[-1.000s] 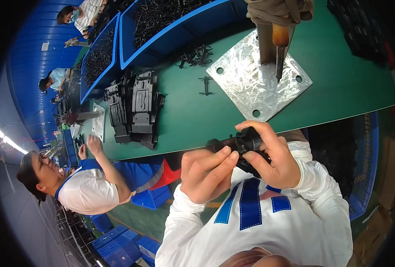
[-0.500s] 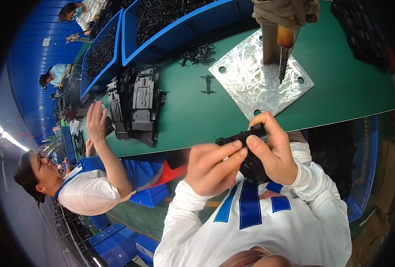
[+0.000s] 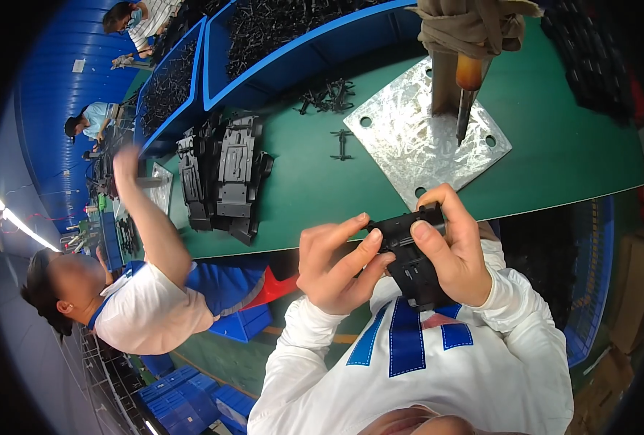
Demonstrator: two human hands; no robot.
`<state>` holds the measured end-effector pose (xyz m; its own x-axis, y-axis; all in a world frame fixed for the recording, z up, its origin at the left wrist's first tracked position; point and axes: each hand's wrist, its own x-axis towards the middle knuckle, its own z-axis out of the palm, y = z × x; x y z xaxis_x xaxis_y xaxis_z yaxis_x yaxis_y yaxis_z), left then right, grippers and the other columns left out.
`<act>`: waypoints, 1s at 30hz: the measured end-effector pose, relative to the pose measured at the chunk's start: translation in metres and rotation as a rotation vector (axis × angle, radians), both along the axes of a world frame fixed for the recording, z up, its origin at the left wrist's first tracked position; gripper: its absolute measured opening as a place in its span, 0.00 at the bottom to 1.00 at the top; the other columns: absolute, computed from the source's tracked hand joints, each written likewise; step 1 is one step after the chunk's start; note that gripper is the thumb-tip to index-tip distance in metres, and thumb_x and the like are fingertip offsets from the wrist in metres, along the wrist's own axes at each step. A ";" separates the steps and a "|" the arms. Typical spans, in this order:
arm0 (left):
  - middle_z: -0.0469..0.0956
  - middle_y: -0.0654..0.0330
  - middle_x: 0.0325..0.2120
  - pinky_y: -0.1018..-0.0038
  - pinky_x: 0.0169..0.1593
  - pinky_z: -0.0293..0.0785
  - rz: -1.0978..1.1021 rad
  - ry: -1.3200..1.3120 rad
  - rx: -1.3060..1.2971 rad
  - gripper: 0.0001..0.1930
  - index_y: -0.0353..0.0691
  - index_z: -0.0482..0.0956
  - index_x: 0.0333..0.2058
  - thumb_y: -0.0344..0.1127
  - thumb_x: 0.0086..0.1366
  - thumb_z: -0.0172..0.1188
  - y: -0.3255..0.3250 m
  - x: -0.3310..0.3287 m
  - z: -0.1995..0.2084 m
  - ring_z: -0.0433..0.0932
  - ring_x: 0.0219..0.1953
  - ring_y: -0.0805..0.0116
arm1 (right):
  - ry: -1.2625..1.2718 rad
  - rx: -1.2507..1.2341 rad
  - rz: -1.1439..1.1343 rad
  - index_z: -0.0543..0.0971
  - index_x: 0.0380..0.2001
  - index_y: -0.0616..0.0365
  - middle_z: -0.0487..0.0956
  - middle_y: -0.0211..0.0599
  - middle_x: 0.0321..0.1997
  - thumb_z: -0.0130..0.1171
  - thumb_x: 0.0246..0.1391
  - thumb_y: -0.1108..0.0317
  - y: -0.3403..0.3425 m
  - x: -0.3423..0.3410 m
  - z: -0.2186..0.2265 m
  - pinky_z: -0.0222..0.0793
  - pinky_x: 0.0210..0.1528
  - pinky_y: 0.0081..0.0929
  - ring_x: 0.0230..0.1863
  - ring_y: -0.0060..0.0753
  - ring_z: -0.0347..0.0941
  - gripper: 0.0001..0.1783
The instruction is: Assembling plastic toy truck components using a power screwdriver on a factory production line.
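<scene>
Close to my chest I hold a black plastic chassis-like part (image 3: 418, 277), with a long body and a wider end. My right hand (image 3: 456, 250) is closed round its right side, thumb pressed on top and index finger curled over the far edge. The fingertips of my left hand (image 3: 340, 262) pinch the left end of the part; what lies beneath them is partly hidden. Beyond my hands, a small black axle-shaped piece (image 3: 341, 145) lies by itself on the green table (image 3: 296, 196). Similar black chassis parts (image 3: 239, 170) are stacked to its left.
A silvery metal plate (image 3: 394, 119) lies under an upright post, beside a pointed tool with an orange handle (image 3: 469, 75). Blue bins (image 3: 304, 65) of small black pieces line the back. More black pieces (image 3: 325, 96) lie before them. At left sits a co-worker (image 3: 159, 304), one arm raised.
The part has tilted so more of its broad face shows. My left fingers have spread and shifted slightly left along it. The co-worker's hand has moved up and away to the left.
</scene>
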<state>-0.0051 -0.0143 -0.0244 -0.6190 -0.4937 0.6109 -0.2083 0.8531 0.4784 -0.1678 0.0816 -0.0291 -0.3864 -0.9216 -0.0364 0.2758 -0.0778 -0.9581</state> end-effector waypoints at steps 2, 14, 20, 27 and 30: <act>0.81 0.56 0.43 0.71 0.39 0.72 -0.001 0.003 -0.017 0.23 0.44 0.84 0.40 0.28 0.39 0.76 -0.001 -0.004 -0.001 0.75 0.36 0.61 | 0.003 0.006 -0.001 0.67 0.39 0.63 0.71 0.30 0.31 0.54 0.62 0.65 -0.002 -0.002 0.003 0.63 0.33 0.15 0.33 0.14 0.62 0.12; 0.81 0.46 0.40 0.69 0.37 0.75 -0.063 0.049 0.160 0.21 0.34 0.80 0.36 0.18 0.38 0.70 0.001 -0.021 -0.006 0.79 0.33 0.58 | -0.061 0.011 -0.024 0.67 0.40 0.60 0.71 0.26 0.29 0.55 0.63 0.67 0.003 -0.008 -0.010 0.61 0.28 0.15 0.30 0.11 0.64 0.09; 0.82 0.43 0.39 0.68 0.37 0.76 -0.130 0.016 0.236 0.20 0.33 0.78 0.36 0.20 0.41 0.72 0.000 -0.026 0.004 0.81 0.32 0.56 | -0.034 0.024 -0.002 0.67 0.40 0.60 0.70 0.26 0.28 0.54 0.63 0.66 0.006 -0.014 -0.011 0.61 0.28 0.16 0.29 0.12 0.63 0.11; 0.81 0.43 0.43 0.71 0.41 0.76 -0.122 -0.006 0.359 0.19 0.31 0.78 0.38 0.19 0.45 0.71 0.000 -0.033 0.002 0.82 0.35 0.60 | -0.125 0.013 -0.006 0.67 0.41 0.60 0.70 0.25 0.30 0.54 0.63 0.67 0.002 -0.022 -0.014 0.61 0.31 0.14 0.31 0.11 0.62 0.09; 0.78 0.48 0.50 0.74 0.40 0.77 -0.151 0.073 0.654 0.21 0.33 0.79 0.42 0.24 0.48 0.73 0.002 -0.034 0.001 0.80 0.36 0.67 | -0.007 0.044 -0.053 0.68 0.40 0.60 0.70 0.25 0.30 0.54 0.63 0.66 0.003 -0.029 -0.009 0.63 0.32 0.14 0.33 0.11 0.63 0.10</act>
